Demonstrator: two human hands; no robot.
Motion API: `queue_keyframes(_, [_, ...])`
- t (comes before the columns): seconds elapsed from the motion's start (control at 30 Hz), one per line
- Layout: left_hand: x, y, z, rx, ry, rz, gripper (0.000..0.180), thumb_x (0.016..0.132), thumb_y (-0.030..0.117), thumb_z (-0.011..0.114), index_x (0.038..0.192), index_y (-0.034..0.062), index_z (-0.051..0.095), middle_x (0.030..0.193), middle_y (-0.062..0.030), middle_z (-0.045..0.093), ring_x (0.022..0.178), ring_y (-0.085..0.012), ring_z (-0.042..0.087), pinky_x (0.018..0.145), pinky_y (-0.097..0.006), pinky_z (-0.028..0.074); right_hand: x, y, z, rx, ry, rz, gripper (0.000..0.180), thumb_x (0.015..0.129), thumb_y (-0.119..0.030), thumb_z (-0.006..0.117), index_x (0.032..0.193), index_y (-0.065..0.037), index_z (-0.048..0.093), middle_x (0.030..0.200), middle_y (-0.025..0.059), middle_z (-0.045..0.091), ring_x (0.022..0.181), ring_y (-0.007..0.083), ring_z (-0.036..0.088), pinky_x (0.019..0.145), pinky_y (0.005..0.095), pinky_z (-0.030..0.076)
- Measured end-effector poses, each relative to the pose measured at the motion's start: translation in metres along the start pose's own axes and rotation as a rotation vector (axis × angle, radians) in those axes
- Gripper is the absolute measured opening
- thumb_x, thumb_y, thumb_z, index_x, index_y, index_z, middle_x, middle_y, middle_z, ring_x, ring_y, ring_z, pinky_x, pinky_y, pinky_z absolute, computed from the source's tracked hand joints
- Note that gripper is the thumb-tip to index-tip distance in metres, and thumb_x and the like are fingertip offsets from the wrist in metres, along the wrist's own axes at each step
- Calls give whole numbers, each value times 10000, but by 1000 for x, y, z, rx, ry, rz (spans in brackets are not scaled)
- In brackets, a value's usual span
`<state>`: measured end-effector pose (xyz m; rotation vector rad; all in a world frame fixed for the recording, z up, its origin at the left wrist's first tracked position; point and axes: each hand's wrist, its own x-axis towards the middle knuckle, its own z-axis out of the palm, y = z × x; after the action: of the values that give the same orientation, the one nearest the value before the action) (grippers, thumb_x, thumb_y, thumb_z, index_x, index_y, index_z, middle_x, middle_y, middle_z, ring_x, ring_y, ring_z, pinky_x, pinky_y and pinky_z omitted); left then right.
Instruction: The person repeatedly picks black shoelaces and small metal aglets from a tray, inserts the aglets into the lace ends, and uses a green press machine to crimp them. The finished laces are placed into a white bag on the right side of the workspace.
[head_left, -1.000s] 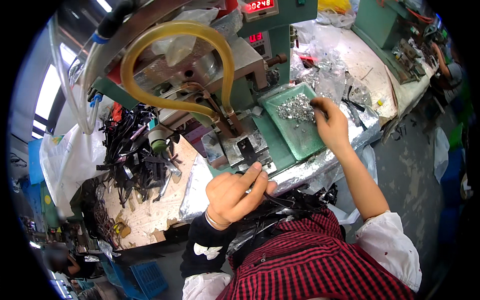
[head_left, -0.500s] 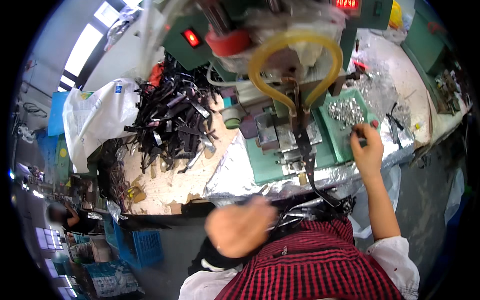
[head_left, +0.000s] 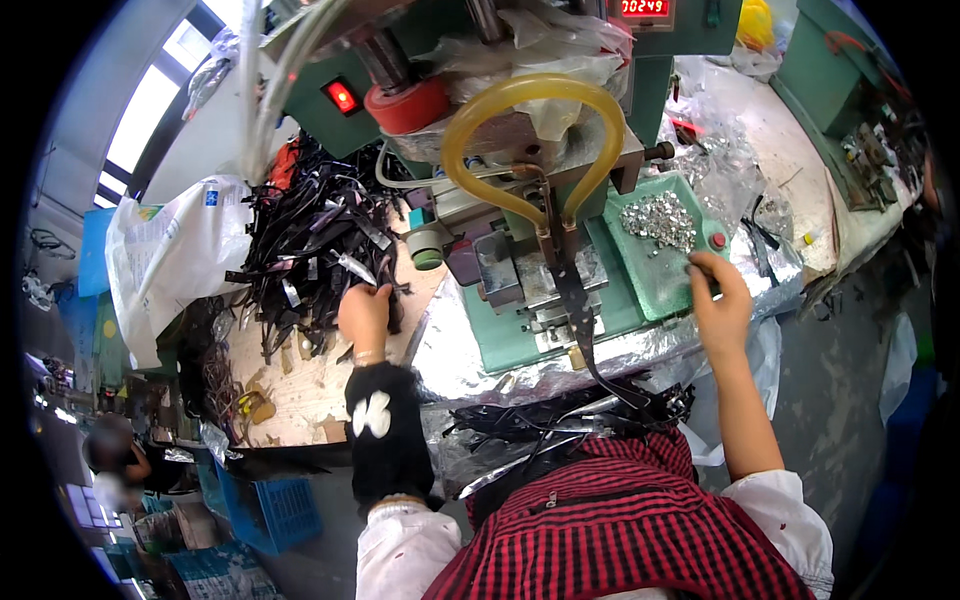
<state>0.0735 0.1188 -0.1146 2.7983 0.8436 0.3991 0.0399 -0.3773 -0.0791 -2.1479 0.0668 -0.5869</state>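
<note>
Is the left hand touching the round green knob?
Apart: the head view shows a gap, with pale tabletop visible between the left hand and the round green knob.

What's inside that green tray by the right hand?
The green tray holds a heap of small, shiny silvery pieces toward its far end. The tray's floor beneath the heap is covered and cannot be seen.

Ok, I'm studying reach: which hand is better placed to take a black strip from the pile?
Likely the left hand, at the black strip pile; the right hand is by the green tray.
</note>
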Motion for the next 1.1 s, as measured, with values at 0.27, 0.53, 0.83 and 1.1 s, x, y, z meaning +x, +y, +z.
queue_keyframes(0.27, [-45,22,-51,-549,165,191,188,885,151,781,859,-22,712,751,-30,704,660,-95,621,594,-242,458,2,-70,-16,295,-134,-167,149,851,-6,687,992,-12,734,960,112,722,879,249,676,808,344,512])
queue_keyframes(0.53, [-93,57,-48,-1169,103,176,107,988,98,659,952,-2,653,834,-40,691,629,-52,562,527,-197,412,18,-128,58,677,-133,-57,224,822,-13,731,1039,0,678,986,82,704,901,176,677,827,309,518])
queue_keyframes(0.83, [-107,163,-172,-1256,382,784,128,1019,84,578,1000,-42,593,951,-199,716,841,-213,713,620,-270,576,3,-149,50,1023,-341,225,454,844,31,712,1274,31,566,1145,69,680,998,107,629,878,259,509])
queue_keyframes(1.1, [-150,162,-151,-775,260,1326,180,789,-43,736,953,16,691,970,-186,745,728,-263,721,613,-326,579,16,-132,10,499,-395,-175,471,851,-26,634,1318,-32,577,1222,180,676,1143,307,668,970,400,513])
